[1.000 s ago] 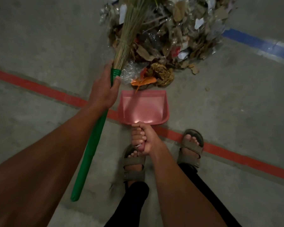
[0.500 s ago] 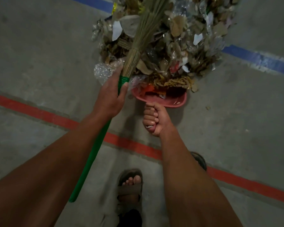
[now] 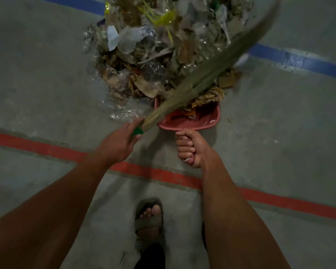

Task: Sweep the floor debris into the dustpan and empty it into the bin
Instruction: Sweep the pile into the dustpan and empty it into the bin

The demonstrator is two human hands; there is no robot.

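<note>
Left grip clamps broom, right grip fists dustpan handle; we read bristles slanting up-right over debris, pan mouth at pile's near edge.

Red floor line, blue floor line, sandalled foot.

1. Floor: grey concrete, mottled and scuffed, filling the whole view.
2. Red line: painted stripe crossing the floor from the left edge down toward the lower right; edges worn and uneven.
3. Blue line: painted stripe slanting across the upper floor, roughly parallel to the red line and well apart from it; its paint is chipped at the right.
4. Light: dim and even; a pale glare patch lies along the blue line.
</note>
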